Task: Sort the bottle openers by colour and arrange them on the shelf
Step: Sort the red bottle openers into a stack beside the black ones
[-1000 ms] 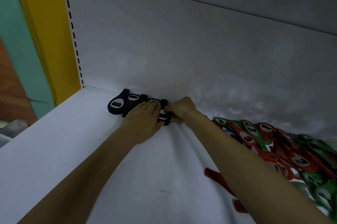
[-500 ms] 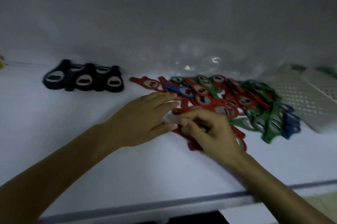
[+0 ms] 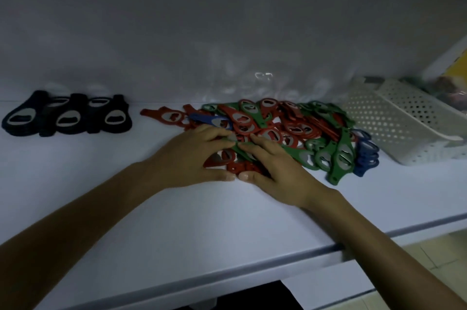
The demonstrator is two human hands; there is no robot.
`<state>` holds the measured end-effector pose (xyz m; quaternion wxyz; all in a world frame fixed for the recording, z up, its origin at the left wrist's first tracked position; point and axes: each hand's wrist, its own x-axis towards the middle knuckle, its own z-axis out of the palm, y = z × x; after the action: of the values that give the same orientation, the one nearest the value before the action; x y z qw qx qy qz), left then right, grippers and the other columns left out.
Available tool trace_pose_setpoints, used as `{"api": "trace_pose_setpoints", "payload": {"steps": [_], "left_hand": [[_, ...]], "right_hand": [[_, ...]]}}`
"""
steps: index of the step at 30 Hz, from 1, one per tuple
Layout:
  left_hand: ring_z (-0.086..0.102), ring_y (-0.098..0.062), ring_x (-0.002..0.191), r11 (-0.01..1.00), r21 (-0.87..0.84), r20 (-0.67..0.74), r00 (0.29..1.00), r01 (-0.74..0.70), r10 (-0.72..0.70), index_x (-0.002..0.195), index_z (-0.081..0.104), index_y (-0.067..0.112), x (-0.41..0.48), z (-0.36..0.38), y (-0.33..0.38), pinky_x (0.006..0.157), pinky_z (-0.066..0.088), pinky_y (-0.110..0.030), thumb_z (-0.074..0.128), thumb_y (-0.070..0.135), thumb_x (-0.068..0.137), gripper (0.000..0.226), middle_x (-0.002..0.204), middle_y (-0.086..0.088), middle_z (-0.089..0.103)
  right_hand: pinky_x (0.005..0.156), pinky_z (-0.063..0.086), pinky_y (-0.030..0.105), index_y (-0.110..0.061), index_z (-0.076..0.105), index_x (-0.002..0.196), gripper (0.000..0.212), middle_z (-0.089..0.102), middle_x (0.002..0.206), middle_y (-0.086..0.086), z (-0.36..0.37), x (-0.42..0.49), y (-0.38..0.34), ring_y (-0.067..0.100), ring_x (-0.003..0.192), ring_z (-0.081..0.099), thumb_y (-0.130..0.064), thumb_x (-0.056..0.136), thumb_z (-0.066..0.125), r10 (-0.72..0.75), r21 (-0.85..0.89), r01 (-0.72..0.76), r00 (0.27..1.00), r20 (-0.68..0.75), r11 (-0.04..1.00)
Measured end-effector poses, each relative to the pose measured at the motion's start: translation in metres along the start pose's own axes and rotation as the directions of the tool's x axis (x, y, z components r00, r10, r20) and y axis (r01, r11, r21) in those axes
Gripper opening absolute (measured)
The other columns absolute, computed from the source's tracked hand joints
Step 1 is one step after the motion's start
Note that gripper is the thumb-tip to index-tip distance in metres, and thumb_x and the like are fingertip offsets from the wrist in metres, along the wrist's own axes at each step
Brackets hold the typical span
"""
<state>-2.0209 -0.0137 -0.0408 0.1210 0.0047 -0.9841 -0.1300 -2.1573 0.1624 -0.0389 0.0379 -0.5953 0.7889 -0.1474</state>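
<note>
Left hand and right hand, fingers spread, rest on the mixed opener pile on the shelf, black openers well apart

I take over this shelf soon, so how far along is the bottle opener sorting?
Done: the black openers lie in a neat row at the left of the shelf. In hand: the left hand and right hand rest on the near edge of the mixed pile, touching red and green openers. Left: red, green and blue openers lie jumbled together there.
</note>
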Motion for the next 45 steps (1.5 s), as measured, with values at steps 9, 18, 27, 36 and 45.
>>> {"api": "trace_pose_setpoints", "payload": {"steps": [9, 18, 27, 36, 45], "left_hand": [[0.06, -0.025, 0.103, 0.997, -0.017, -0.22, 0.972, 0.08, -0.082, 0.119, 0.064, 0.01, -0.008, 0.006, -0.005, 0.086, 0.05, -0.037, 0.07, 0.033, 0.082, 0.044, 0.116, -0.008, 0.065], [0.067, -0.023, 0.07, 0.976, 0.202, -0.372, 0.916, -0.077, 0.149, 0.082, 0.074, 0.005, -0.016, -0.009, -0.014, 0.064, 0.055, -0.031, 0.061, 0.009, 0.079, 0.015, 0.08, -0.008, 0.072], [0.056, -0.001, 0.086, 0.945, -0.323, -0.602, 0.784, -0.061, -0.155, 0.116, 0.062, 0.019, -0.007, -0.005, 0.003, 0.079, 0.045, -0.011, 0.059, 0.021, 0.088, 0.028, 0.1, 0.002, 0.062], [0.07, -0.019, 0.089, -0.069, -0.985, -0.056, 0.671, -0.158, -0.74, 0.122, 0.055, 0.012, 0.004, -0.005, 0.019, 0.063, 0.056, -0.027, 0.059, 0.052, 0.07, 0.066, 0.104, -0.005, 0.071], [0.069, -0.02, 0.095, -0.113, -0.993, 0.105, 0.759, 0.042, -0.642, 0.108, 0.064, 0.013, -0.001, 0.0, 0.015, 0.062, 0.056, -0.024, 0.042, 0.025, 0.096, 0.028, 0.103, -0.004, 0.072]], "right_hand": [[0.083, 0.048, 0.039, -0.021, 0.059, 0.126, 0.033, 0.063, 0.12, 0.004, -0.012, 0.031, 0.014, 0.029, 0.107, 0.056, -0.031, 0.1, 0.041, 0.109, -0.177, -0.163, 0.954, -0.28, 0.97], [0.089, 0.042, 0.04, -0.011, 0.07, 0.109, 0.03, 0.066, 0.108, 0.006, 0.008, 0.036, -0.013, 0.027, 0.102, 0.058, -0.02, 0.08, 0.068, -0.095, -0.119, 0.04, 0.859, -0.503, 0.992], [0.073, 0.052, 0.029, -0.001, 0.073, 0.092, 0.012, 0.072, 0.087, 0.008, 0.01, 0.031, -0.025, 0.022, 0.076, 0.067, -0.009, 0.087, 0.066, -0.223, -0.022, 0.306, 0.641, -0.734, 0.952], [0.067, 0.049, 0.028, -0.001, 0.077, 0.083, 0.015, 0.074, 0.084, 0.009, 0.007, 0.034, -0.034, 0.022, 0.073, 0.07, -0.013, 0.085, 0.068, -0.483, -0.345, 0.357, 0.447, -0.753, 0.868], [0.07, 0.053, 0.035, -0.009, 0.076, 0.092, 0.017, 0.074, 0.089, 0.006, 0.009, 0.034, -0.034, 0.023, 0.08, 0.069, -0.021, 0.087, 0.064, -0.393, -0.197, 0.348, 0.689, -0.61, 0.917]]}}
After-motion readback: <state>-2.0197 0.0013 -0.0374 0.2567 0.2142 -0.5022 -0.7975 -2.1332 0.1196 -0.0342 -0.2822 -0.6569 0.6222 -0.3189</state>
